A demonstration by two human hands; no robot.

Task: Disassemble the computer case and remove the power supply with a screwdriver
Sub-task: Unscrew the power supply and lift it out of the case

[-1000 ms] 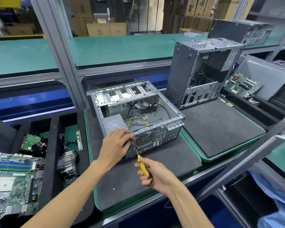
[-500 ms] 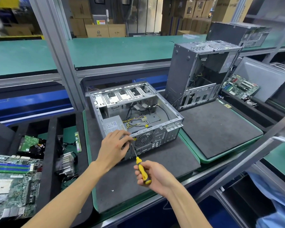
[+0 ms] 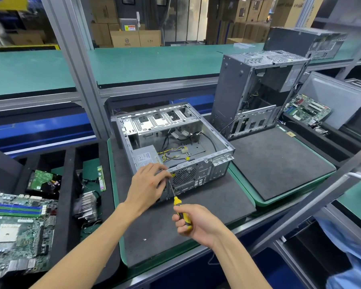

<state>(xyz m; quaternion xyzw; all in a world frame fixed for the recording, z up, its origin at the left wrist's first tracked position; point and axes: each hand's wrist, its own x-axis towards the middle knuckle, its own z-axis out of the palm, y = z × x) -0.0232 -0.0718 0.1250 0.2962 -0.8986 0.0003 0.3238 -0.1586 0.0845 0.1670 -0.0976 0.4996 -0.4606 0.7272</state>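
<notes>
Head view, looking down on a workbench: an open computer case (image 3: 173, 142) lies on its side on a dark foam mat (image 3: 206, 205) set in a green tray (image 3: 113, 184). Its rear panel, with the round fan grille (image 3: 184, 176), faces the person. The grey power supply (image 3: 147, 156) sits inside the case at the near left corner, with yellow and black cables (image 3: 175, 153) running from it across the case floor.

The left hand (image 3: 149, 184) rests on the near top edge of the case beside the power supply, fingers curled over the rim with the fingertips just by the screwdriver's shaft. The right hand (image 3: 193, 223) grips the yellow-and-black handle of a screwdriver (image 3: 178, 205), fingers wrapped round it; the thin shaft slants up and left to the rear panel just left of the fan grille. Whether the tip sits in a screw I cannot tell, since the left hand's fingers hide it.

A second computer case (image 3: 256, 90) stands upright behind and to the right, beside another mat (image 3: 279, 159). On the left, a foam organiser holds a motherboard (image 3: 17, 230), a heatsink (image 3: 88, 203), a hard drive (image 3: 43, 180) and a memory stick (image 3: 101, 178). Another motherboard (image 3: 306, 109) lies at the far right.
</notes>
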